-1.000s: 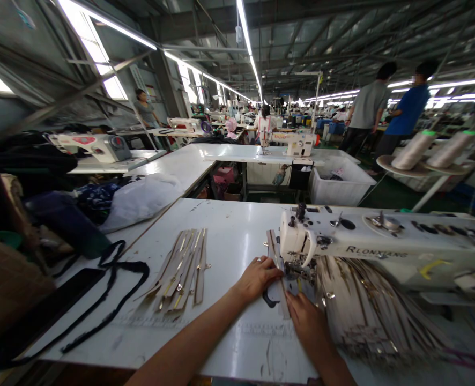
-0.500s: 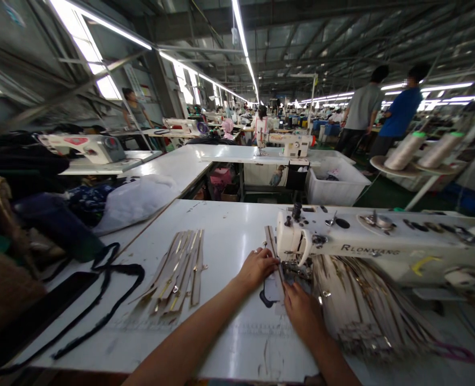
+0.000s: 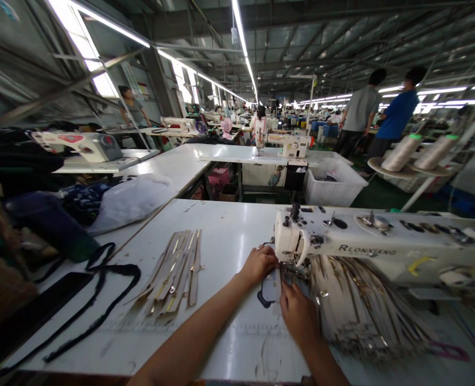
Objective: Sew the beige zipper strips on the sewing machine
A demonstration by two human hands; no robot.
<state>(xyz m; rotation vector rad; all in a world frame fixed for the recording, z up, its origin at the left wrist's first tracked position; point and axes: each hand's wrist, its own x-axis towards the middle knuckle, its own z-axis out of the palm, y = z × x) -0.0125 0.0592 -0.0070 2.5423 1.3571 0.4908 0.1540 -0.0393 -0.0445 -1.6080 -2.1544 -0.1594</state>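
At the needle end of a white sewing machine (image 3: pixel 334 236), a beige zipper strip (image 3: pixel 278 281) lies lengthwise under both hands. My left hand (image 3: pixel 260 264), with a ring on one finger, has its bent fingers pressed on the strip's far part beside the presser foot. Nearer to me, my right hand (image 3: pixel 299 311) pinches the strip's close end, its fingers together. A dark-edged plate (image 3: pixel 266 292) shows on the table just left of the strip. Several loose zippers (image 3: pixel 177 273) with gold pulls lie in a row at left. A thick bundle of zippers (image 3: pixel 358 305) is heaped right of my right hand.
A black cord (image 3: pixel 131 273) loops across the left of the white table (image 3: pixel 217 230). Two thread cones (image 3: pixel 402 153) stand at right. Beyond the table are a white bin (image 3: pixel 334 185) and another sewing machine (image 3: pixel 288 143). Two people (image 3: pixel 358 110) stand at the back right.
The strip's far end, which stuck out past my left hand, no longer shows there; the strip has shifted toward me. Both hands stay at the needle. The view has moved slightly.
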